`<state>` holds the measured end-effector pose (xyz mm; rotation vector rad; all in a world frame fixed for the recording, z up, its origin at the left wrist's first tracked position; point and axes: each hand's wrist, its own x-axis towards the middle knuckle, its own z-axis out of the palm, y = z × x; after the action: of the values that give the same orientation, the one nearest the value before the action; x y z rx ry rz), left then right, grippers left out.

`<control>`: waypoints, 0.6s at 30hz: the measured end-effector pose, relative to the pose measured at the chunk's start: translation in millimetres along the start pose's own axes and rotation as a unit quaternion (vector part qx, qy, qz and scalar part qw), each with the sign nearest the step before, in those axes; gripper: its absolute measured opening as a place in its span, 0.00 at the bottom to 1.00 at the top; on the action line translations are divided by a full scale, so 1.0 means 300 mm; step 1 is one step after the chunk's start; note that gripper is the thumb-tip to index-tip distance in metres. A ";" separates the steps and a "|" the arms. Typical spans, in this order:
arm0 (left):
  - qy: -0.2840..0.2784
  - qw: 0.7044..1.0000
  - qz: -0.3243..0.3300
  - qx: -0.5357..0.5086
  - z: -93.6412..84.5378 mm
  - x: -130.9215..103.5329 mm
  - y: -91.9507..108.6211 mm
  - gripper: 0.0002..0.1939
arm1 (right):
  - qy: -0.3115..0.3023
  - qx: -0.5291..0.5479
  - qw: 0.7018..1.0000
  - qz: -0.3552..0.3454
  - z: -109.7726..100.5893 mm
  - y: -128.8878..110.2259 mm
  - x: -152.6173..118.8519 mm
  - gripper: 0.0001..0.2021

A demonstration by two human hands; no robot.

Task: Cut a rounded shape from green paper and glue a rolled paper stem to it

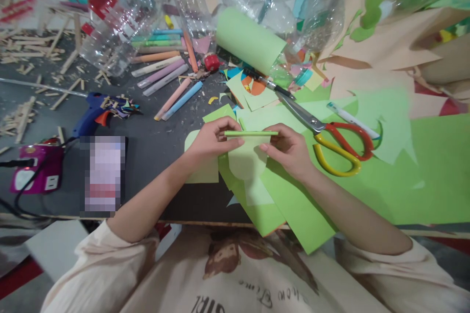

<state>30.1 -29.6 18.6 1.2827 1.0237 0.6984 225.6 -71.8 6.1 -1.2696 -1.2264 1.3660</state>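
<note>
A light green paper piece (pixel 247 159) with a folded strip along its top edge hangs between my two hands. My left hand (pixel 216 142) pinches its left end, thumb in front and fingers behind. At the right end, my right hand (pixel 288 149) grips it the same way. Bright green sheets (pixel 293 205) lie on the table beneath the hands. Just right of my right hand rest scissors (pixel 316 124) with one red and one yellow handle, their blades together. A pale green cut piece (pixel 203 168) lies beside my left wrist.
A blue glue gun (pixel 90 112), a phone (pixel 105 173) and a magenta box (pixel 38 168) are at left. Markers (pixel 165 71), clear plastic bottles (pixel 117 29), wooden sticks (pixel 24 46) and a green paper-wrapped bottle (pixel 249 41) lie farther back. Brown paper (pixel 385 46) is at right.
</note>
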 end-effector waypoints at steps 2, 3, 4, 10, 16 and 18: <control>0.002 1.000 0.023 0.022 0.006 -0.003 0.005 0.11 | -0.002 0.007 1.000 -0.007 -0.002 -0.003 0.001 0.21; 0.000 0.999 0.033 0.037 0.008 -0.005 0.008 0.10 | 0.000 0.007 1.000 -0.015 -0.002 -0.006 0.002 0.20; -0.004 0.998 0.040 0.056 0.011 -0.007 0.011 0.08 | 0.000 0.003 1.000 -0.023 -0.002 -0.009 0.003 0.20; -0.003 0.990 0.060 0.124 0.020 -0.015 0.016 0.03 | -0.009 -0.038 0.999 -0.027 -0.003 -0.017 0.005 0.18; -0.005 0.985 0.093 0.146 0.017 -0.013 0.011 0.01 | -0.005 -0.049 0.998 -0.038 -0.003 -0.011 0.004 0.17; -0.002 0.985 0.095 0.144 0.017 -0.014 0.013 0.01 | 0.000 -0.054 0.998 -0.038 -0.002 -0.010 0.003 0.16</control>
<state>33.4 -34.9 23.1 1.6475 1.0346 0.7088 226.1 -70.3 9.0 -1.2826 -1.3513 1.2596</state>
